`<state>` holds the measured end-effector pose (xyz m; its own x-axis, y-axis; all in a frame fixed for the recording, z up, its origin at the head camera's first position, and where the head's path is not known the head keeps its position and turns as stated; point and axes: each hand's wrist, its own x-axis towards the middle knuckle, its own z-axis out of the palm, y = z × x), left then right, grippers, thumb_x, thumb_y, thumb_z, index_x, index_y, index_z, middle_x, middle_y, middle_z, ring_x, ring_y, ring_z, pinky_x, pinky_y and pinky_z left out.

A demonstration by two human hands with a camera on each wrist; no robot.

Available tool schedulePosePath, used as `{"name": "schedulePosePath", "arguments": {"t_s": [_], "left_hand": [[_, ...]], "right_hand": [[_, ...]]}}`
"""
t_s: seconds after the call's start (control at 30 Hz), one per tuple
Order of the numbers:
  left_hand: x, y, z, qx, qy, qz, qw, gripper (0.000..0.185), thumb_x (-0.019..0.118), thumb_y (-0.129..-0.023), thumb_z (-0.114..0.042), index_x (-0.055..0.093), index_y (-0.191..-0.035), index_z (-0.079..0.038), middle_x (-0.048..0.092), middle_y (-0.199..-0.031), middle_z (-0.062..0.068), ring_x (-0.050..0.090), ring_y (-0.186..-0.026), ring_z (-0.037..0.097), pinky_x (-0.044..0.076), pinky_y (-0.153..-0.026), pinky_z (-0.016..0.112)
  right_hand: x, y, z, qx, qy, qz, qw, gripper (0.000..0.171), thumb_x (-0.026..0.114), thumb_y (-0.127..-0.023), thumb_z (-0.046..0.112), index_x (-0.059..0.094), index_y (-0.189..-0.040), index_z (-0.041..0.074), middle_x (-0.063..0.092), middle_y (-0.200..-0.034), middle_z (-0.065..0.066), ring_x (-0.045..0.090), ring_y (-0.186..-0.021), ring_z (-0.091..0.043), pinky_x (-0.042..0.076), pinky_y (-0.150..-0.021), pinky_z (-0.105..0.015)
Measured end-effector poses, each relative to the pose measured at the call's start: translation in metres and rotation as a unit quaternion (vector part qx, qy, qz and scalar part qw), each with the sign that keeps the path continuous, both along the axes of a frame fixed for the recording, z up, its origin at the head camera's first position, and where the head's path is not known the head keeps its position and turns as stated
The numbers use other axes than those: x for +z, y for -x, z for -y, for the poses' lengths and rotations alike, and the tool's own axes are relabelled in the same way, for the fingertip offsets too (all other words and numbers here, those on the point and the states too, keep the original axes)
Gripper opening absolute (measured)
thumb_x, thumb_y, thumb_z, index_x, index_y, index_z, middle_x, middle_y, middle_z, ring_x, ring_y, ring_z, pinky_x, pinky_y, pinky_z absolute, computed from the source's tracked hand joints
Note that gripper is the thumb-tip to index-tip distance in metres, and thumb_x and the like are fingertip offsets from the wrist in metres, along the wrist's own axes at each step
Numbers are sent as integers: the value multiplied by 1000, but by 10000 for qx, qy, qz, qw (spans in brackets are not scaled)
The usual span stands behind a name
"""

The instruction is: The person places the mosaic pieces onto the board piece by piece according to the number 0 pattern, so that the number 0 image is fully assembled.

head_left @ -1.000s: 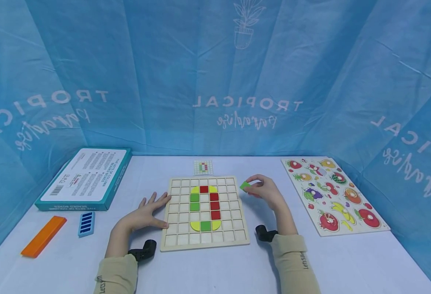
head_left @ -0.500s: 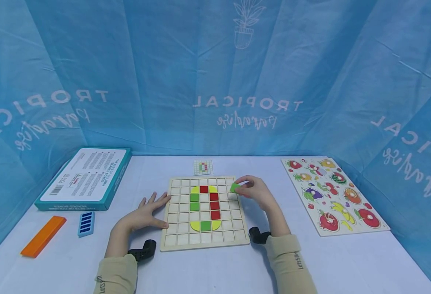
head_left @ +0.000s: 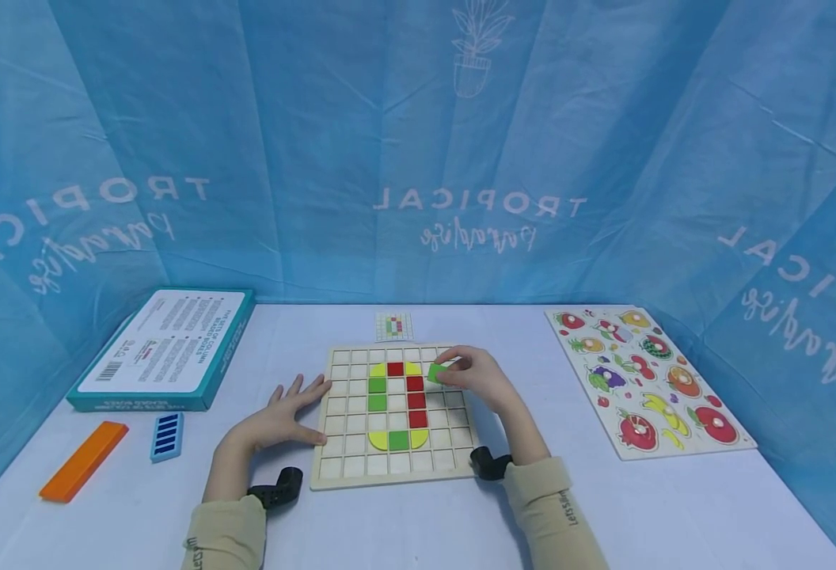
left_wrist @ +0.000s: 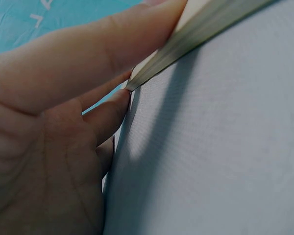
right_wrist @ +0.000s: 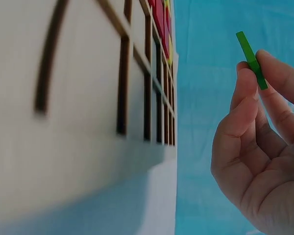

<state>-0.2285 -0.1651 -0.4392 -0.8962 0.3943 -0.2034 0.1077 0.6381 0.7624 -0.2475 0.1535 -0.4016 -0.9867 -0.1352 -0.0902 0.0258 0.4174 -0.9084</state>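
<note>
A wooden grid board (head_left: 347, 470) lies mid-table, with red, green and yellow tiles set in a ring in its cells. Above its upper right part, my right hand (head_left: 482, 378) pinches a green square tile (head_left: 436, 372) between thumb and fingers. Seen edge-on in the right wrist view, that green tile (right_wrist: 251, 59) is a thin slab raised over the board. My left hand (head_left: 281, 416) rests at the board's left edge, fingers spread, thumb and fingertips touching the rim. In the left wrist view the thumb (left_wrist: 83, 58) lies along the board's side.
Behind the board lies a small pattern card (head_left: 393, 326). A teal box (head_left: 165, 340), an orange bar (head_left: 85, 461) and a blue slotted piece (head_left: 166, 437) are on the left. At the right lies a fruit puzzle board (head_left: 632, 360). A blue curtain (head_left: 418, 158) hangs behind the table.
My right hand has moved left with the green tile, from beside the board's right edge to over its upper right cells. The left hand stays at the left edge.
</note>
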Motion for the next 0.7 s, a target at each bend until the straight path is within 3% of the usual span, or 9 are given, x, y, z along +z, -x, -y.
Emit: {"name": "schedulePosePath", "arguments": {"t_s": [0.43,0.7], "left_hand": [[1,0,0,6,-22,-22,10000,103,80,-61,-33,27,-144,-4,12,-152,18,-10,-138,41,-14,-109,56],[1,0,1,-64,-10,-23,10000,102,80,-62,-33,27,-144,-4,12,-152,18,-11,-138,42,-14,-109,57]], "right_hand": [[4,-4,32,538,-328,-173,9979,16,70,-78,10,67,-94,7,61,-78,-4,56,-72,-15,53,-71,-39],[6,-7,57,886,-661,-194,9937,12,70,-78,8,69,-90,7,61,-81,-1,54,-74,-15,52,-66,-32]]}}
